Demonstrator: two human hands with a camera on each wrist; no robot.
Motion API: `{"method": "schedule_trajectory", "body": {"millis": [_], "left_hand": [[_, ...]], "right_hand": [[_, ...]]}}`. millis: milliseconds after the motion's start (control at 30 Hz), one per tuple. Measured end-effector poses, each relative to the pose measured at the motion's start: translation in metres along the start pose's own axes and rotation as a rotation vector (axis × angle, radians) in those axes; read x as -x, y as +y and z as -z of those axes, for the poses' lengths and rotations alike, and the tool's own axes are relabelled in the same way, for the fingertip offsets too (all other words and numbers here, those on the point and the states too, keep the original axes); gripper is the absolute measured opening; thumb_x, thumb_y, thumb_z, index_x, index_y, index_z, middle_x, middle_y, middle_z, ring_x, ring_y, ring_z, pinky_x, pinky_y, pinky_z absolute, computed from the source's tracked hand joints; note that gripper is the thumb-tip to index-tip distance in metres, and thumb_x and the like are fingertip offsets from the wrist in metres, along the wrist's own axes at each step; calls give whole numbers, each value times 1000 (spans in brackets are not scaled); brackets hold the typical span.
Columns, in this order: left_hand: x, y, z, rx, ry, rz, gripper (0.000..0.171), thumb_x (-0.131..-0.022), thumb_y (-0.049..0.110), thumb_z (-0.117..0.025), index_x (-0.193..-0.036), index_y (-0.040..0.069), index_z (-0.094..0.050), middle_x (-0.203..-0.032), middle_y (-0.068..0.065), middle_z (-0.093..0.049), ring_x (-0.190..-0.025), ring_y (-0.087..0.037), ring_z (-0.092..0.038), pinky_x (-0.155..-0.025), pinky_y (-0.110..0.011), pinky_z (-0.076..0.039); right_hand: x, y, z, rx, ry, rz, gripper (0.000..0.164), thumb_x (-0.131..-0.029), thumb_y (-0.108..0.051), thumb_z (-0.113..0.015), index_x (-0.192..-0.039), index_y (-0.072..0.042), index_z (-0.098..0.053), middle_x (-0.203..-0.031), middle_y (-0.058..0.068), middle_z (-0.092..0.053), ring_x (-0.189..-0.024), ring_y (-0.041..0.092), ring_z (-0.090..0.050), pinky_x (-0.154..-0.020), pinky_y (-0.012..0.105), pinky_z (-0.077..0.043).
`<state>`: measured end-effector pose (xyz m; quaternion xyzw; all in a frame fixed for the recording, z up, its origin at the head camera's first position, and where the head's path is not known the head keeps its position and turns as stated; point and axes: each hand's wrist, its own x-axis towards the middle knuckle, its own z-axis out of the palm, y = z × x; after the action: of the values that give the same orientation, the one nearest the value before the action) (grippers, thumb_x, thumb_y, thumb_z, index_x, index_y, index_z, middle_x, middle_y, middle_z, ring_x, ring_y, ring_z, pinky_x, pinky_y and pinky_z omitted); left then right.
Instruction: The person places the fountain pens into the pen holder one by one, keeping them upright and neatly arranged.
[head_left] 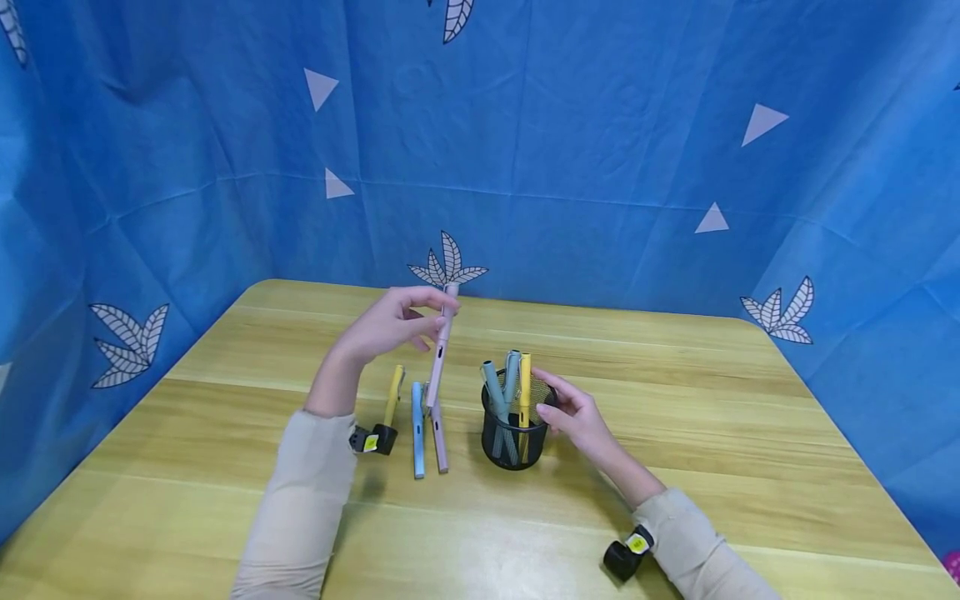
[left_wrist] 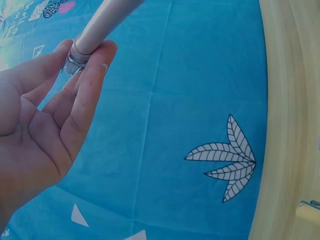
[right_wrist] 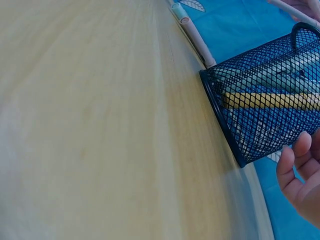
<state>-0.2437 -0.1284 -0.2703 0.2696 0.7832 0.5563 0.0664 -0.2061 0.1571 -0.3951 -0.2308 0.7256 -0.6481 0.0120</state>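
To the left of the black mesh pen holder (head_left: 491,435), a lilac pen (head_left: 440,354) is being held aloft by the left hand (head_left: 393,323), thumb and fingertips being pinched on its upper end. Its long axis is being tilted steeply, the lower end being aimed downward, outside the holder. The holder's right side is being clasped lightly between thumb and fingers by the nearer right hand (head_left: 577,421). Left of the holder, a light blue pen (head_left: 417,433) is being supported by the counter (head_left: 750,458).
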Motion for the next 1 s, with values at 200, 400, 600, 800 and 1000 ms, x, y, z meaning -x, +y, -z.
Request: {"method": "schedule_trajectory", "body": {"millis": [200, 400, 600, 800, 1000], "left_hand": [[-1, 8, -5, 4, -17, -28, 30, -88, 3, -54, -117, 2, -56, -108, -13, -56, -77, -27, -62, -65, -41, -52], [-3, 11, -14, -14, -13, -22, 32, -86, 3, -58, -118, 3, -56, -113, -14, -54, -76, -26, -62, -65, -41, -51], [-4, 14, -22, -14, 31, -50, 31, -84, 1, -59, -115, 3, -58, -113, -13, -55, -71, -22, -62, -64, -40, -51], [-5, 15, -29, 14, 63, -67, 31, -84, 0, -60, -114, 3, -59, -107, -13, -57, -74, -29, -63, -64, -40, -52], [-7, 12, -37, 38, 70, -73, 31, -82, 0, -62, -114, 1, -59, -106, -15, -58, -76, -29, -63, -65, -39, -52]], "right_hand": [[0, 0, 0, 6, 1, -9, 48, -85, 1, -54, -131, 4, -40, -73, 8, -45, -59, 9, -44, -51, 23, -44], [0, 2, 0, 10, 3, -5, 48, -85, 0, -54, -131, 4, -40, -73, 8, -45, -59, 9, -44, -50, 24, -45], [0, 2, 0, -5, -1, -3, 48, -85, 1, -53, -131, 5, -39, -74, 9, -46, -60, 9, -45, -51, 23, -45], [0, 1, 0, -17, -4, -3, 48, -85, 1, -53, -131, 5, -39, -74, 9, -46, -60, 9, -44, -51, 23, -44], [0, 0, -1, -24, -9, 14, 47, -85, 2, -52, -130, 7, -38, -72, 8, -46, -59, 9, -44, -50, 23, -44]]}}
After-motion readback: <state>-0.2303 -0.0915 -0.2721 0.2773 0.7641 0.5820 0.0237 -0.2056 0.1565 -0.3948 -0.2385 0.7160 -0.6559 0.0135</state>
